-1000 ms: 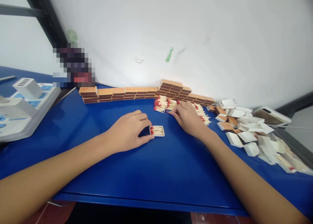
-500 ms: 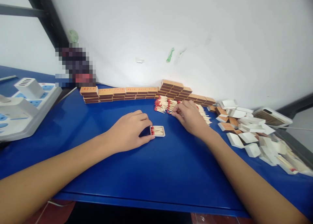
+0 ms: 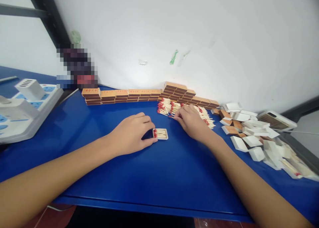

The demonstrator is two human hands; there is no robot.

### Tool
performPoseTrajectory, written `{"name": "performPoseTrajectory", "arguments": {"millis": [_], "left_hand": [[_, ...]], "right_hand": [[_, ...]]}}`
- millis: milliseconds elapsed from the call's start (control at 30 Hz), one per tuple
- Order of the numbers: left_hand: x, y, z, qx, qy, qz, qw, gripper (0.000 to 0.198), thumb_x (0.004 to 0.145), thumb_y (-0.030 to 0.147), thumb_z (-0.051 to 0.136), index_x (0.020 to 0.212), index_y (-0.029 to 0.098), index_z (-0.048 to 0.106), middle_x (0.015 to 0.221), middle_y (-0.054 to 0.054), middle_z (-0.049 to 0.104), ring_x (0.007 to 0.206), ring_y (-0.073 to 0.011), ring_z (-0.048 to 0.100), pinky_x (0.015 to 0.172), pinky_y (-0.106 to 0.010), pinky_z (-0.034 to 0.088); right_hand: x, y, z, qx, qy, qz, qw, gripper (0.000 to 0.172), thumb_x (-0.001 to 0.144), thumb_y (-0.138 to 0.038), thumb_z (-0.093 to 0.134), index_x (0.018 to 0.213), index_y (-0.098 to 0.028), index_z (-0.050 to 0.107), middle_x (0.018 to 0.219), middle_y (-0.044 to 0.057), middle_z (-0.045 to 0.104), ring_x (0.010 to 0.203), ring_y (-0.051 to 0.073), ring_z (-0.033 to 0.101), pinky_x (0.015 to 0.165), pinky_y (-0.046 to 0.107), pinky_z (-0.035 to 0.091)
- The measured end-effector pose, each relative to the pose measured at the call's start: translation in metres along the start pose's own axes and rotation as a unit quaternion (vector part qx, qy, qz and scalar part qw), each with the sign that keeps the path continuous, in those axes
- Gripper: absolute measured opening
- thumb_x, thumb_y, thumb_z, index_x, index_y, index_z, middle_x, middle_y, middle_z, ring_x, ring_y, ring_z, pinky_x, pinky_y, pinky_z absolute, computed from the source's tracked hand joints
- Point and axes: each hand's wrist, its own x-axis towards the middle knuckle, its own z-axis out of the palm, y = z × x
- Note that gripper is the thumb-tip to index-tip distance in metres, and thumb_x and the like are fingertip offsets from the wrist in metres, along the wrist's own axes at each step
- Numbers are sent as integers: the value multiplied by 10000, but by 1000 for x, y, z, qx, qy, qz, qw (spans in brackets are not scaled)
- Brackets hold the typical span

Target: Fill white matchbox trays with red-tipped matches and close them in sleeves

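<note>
The left hand point(image 3: 132, 133) has not moved: its grip stays narrow on the left end of the tray point(image 3: 160, 134) on the desk point(image 3: 149, 174). The right hand point(image 3: 193, 121) has shifted slightly, fingertips in the matches point(image 3: 166, 106); whether its grip holds any, I cannot tell.

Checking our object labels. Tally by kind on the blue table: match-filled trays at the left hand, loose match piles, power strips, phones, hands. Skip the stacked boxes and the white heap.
open tray of matches: 1
loose match pile: 1
power strip: 1
phone: 1
hands: 2 (left hand, right hand)
Total: 6
</note>
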Motion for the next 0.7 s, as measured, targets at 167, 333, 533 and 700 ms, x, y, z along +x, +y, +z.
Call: {"name": "performPoseTrajectory", "arguments": {"millis": [167, 333, 533, 700], "left_hand": [[1, -1, 1, 5, -6, -3, 1000, 289, 1035, 426, 720, 1125, 161, 792, 1079, -91, 764, 1057, -283, 680, 938, -426, 568], [1, 0, 1, 1, -1, 0, 1000, 290, 1032, 420, 726, 1128, 154, 791, 1066, -87, 761, 1050, -279, 681, 929, -422, 567], [1, -1, 2, -5, 4, 3, 1000, 261, 1023, 410, 738, 1072, 157, 779, 1050, -83, 758, 1032, -271, 679, 913, -407, 562], [2, -1, 3, -3, 8, 8, 1000, 267, 1029, 415, 731, 1058, 152, 773, 1037, -78, 757, 1022, -268, 678, 900, -402, 561]], "right_hand": [[-4, -21, -17, 50, 1, -7, 999, 163, 1096, -244, 499, 957, -240, 583, 1009, 126, 646, 969, 317, 531, 845, 468, 444], [-8, -59, -36, 131, -20, -31, 991, 144, 1120, -251, 519, 983, -245, 564, 1039, 96, 645, 990, 288, 554, 888, 460, 470], [-12, -87, -39, 133, -59, -70, 987, 133, 1118, -194, 529, 1005, -222, 593, 1064, 104, 670, 1008, 278, 556, 910, 447, 497], [-15, -88, -36, 79, -73, -82, 991, 171, 1134, -244, 513, 1025, -198, 637, 1058, 125, 666, 1003, 291, 551, 913, 463, 502]]}}
